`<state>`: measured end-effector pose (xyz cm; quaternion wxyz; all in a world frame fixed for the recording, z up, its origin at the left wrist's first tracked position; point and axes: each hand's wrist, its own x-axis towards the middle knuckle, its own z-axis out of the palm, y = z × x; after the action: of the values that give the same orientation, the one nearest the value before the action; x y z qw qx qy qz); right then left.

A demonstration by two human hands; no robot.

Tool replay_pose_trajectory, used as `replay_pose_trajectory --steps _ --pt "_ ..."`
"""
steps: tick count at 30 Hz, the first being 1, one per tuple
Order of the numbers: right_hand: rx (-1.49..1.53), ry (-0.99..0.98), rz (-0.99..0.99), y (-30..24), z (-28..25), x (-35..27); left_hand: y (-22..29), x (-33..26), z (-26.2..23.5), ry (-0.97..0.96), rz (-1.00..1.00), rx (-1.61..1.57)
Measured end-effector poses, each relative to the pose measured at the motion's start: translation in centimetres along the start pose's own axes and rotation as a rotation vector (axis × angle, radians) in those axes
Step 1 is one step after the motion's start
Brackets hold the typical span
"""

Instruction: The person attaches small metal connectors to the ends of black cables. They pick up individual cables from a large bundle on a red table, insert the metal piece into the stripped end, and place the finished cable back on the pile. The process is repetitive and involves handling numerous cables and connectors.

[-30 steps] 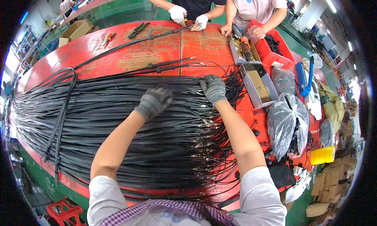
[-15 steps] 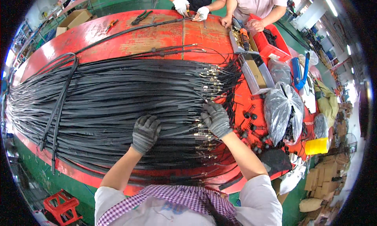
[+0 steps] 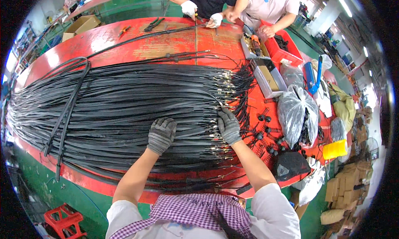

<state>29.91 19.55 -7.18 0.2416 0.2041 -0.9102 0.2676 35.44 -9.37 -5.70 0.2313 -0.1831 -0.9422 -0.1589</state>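
Observation:
A wide bundle of black cables (image 3: 137, 102) lies spread across the red table, their metal-tipped ends toward the right. My left hand (image 3: 162, 135), in a grey glove, rests on the middle of the bundle with its fingers curled down around cable. Over the tips is my right hand (image 3: 229, 126), gloved alike, its fingers closed on the end of one black cable. That cable's tip shows just above the fingertips. What lies under both palms is hidden.
Black springs and caps (image 3: 266, 135) lie right of the cable ends, beside a clear plastic bag (image 3: 298, 114). Parts boxes (image 3: 269, 77) and a red bin (image 3: 286, 54) stand farther back. Across the table (image 3: 145, 45), two people work; one wears white gloves (image 3: 189, 8). Pliers (image 3: 154, 24) lie there.
My left hand has shifted a little right along the cables. The right hand stays at the cable ends, slightly right of before. Across the table, a person's bare hand has moved left, toward the white-gloved one.

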Motion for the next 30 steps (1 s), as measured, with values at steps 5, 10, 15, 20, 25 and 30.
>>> replay_pose_trajectory --steps 5,10,15,20,25,30 --pt "-0.019 0.027 -0.035 -0.1 0.0 -0.3 0.1 -0.1 0.1 -0.069 -0.009 0.086" --pt "0.054 0.072 -0.036 0.0 0.1 -0.4 0.0 0.0 -0.2 -0.053 0.000 0.070" --pt "0.082 0.111 -0.005 -0.2 -0.3 -0.5 -0.7 0.7 -0.3 -0.153 -0.112 -0.018" --pt "0.085 0.136 0.005 0.3 -0.6 -0.2 -4.3 9.8 0.8 0.092 -0.232 -0.137" --pt "0.079 0.147 -0.010 0.3 -0.2 0.0 -9.0 22.4 5.0 -0.259 -0.236 0.113" --pt "0.080 0.103 0.033 0.3 -0.5 0.5 -11.3 28.6 9.9 -0.629 -0.084 0.278"
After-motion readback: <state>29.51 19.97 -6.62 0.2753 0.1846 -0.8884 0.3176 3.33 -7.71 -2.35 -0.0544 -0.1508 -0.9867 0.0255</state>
